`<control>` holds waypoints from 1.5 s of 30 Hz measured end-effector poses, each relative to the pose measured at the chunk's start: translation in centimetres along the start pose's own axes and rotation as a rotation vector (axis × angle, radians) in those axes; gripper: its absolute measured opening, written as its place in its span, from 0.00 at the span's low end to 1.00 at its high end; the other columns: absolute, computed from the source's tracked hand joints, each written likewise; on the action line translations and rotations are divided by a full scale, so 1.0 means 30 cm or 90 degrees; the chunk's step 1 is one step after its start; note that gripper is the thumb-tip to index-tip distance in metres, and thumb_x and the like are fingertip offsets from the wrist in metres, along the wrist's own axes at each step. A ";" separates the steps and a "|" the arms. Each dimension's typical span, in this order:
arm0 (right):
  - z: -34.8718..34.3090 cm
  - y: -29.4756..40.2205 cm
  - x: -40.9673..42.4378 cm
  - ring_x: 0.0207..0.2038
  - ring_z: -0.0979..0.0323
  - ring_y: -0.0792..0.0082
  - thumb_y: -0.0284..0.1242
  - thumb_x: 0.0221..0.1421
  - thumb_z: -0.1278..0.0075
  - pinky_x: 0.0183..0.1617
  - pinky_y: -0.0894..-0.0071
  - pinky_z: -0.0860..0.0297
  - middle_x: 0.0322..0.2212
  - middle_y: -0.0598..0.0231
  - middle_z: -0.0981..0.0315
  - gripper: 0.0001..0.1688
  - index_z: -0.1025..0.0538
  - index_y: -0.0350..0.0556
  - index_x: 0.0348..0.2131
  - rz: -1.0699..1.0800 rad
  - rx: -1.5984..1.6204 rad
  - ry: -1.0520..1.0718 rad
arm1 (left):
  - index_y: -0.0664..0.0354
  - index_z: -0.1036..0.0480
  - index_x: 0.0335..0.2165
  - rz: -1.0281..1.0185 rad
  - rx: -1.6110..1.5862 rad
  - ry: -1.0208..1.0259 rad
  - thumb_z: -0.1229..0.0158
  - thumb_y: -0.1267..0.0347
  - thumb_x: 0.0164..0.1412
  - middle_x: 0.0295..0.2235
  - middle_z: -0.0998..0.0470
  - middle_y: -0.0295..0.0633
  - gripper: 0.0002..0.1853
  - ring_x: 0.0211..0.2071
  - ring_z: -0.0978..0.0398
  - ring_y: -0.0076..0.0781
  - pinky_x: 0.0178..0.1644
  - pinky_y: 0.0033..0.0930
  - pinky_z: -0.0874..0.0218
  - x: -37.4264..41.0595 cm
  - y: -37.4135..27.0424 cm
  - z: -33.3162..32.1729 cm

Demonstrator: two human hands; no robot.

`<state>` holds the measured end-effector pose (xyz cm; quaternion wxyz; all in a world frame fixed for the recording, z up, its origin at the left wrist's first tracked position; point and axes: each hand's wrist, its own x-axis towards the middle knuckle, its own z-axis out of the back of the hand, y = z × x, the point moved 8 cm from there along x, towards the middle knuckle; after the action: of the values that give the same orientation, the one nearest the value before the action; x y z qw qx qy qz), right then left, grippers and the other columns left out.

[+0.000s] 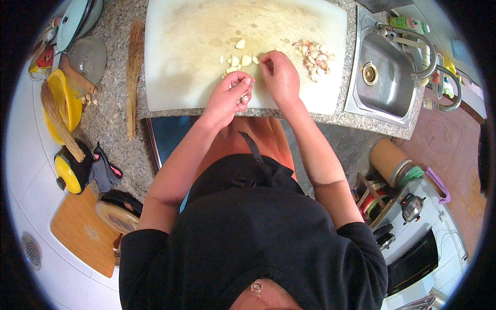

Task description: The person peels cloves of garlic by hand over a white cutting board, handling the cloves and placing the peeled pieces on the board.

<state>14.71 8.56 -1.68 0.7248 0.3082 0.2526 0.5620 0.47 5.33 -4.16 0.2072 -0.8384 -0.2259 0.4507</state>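
My left hand (228, 99) is curled, palm partly up, around small whitish garlic pieces (243, 97) near the front edge of a large white cutting board (182, 83). Whether those pieces are cloves or skins is hard to tell. To its right, my right hand (282, 75) is bent over the board, thumb and forefinger close together. Its fingertips are beside a small peeled clove (255, 60); anything inside the fingers is hidden. Several peeled garlic cloves (246, 60) lie beyond my left hand. Further right is a heap of pinkish garlic skins or unpeeled cloves (316, 60).
A steel sink (387, 77) with a curved faucet (430, 58) adjoins the board's right side. On the granite counter (112, 116) at left lie a straw whisk (134, 77), a cleaver (73, 75), a yellow basin (73, 112) and loose garlic (89, 100).
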 end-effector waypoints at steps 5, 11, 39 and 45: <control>0.040 -0.031 -0.026 0.32 0.28 0.54 0.23 0.49 0.48 0.39 0.60 0.32 0.28 0.55 0.27 0.05 0.23 0.44 0.30 -0.086 0.094 -0.010 | 0.58 0.34 0.33 0.014 -0.001 -0.025 0.50 0.65 0.66 0.25 0.37 0.30 0.09 0.21 0.42 0.14 0.18 0.16 0.55 -0.010 -0.020 -0.002; 0.062 0.068 -0.059 0.43 0.31 0.52 0.17 0.45 0.52 0.48 0.62 0.33 0.41 0.54 0.27 0.18 0.23 0.43 0.39 0.209 -0.123 -0.020 | 0.56 0.36 0.31 0.062 0.018 0.011 0.50 0.63 0.67 0.25 0.37 0.30 0.10 0.21 0.42 0.15 0.19 0.16 0.55 -0.014 0.017 -0.019; 0.262 -0.227 -0.032 0.29 0.31 0.74 0.24 0.47 0.39 0.37 0.76 0.33 0.28 0.68 0.26 0.07 0.21 0.44 0.30 -0.214 0.226 -0.130 | 0.61 0.30 0.37 0.032 0.011 0.035 0.48 0.65 0.64 0.26 0.33 0.32 0.10 0.22 0.39 0.16 0.18 0.16 0.54 0.020 -0.014 -0.142; 0.177 -0.229 -0.107 0.28 0.31 0.81 0.23 0.52 0.41 0.34 0.83 0.34 0.27 0.70 0.25 0.09 0.22 0.38 0.35 -0.317 0.540 -0.056 | 0.64 0.27 0.41 -0.051 0.077 -0.050 0.39 0.69 0.58 0.24 0.34 0.28 0.14 0.20 0.42 0.13 0.20 0.17 0.54 0.070 -0.032 -0.177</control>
<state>22.26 3.33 -3.02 0.6580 0.5298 0.4940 0.2058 5.83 6.54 -2.34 0.2659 -0.7966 -0.2395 0.4873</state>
